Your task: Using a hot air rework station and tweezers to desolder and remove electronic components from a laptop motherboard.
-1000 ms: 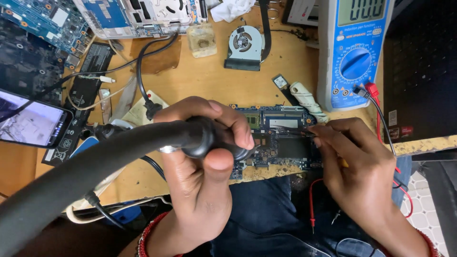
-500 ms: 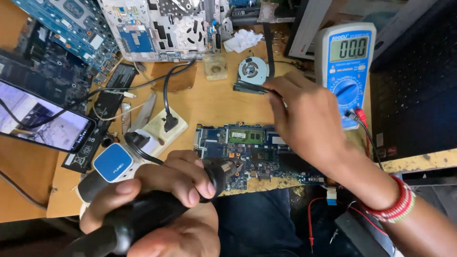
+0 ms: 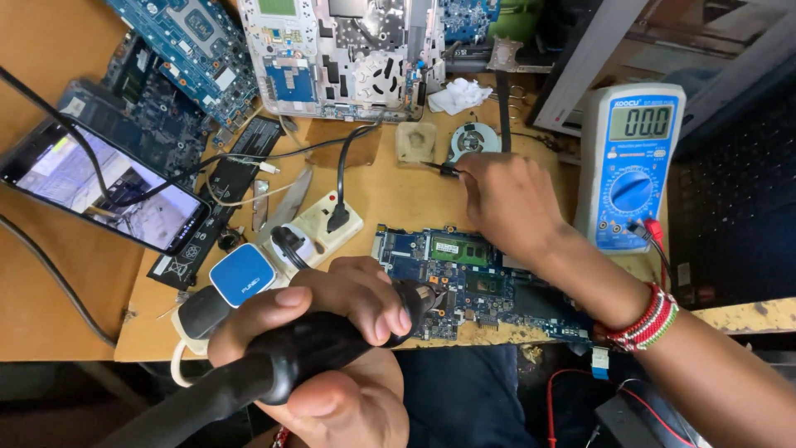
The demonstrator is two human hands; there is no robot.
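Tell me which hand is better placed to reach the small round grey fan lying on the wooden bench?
Probably the right hand: it holds thin black tweezers right beside the small round grey fan. The left hand grips a black hose-fed tool nearer the body.

Circuit board (image 3: 464, 278) lies between power strip (image 3: 311, 232) left and multimeter (image 3: 632, 166) right.

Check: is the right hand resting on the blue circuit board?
No: the right hand is up by the small round fan, holding thin tweezers, above the blue circuit board.

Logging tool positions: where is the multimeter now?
Head view, right side: the multimeter stands on the table, just right of the right hand.
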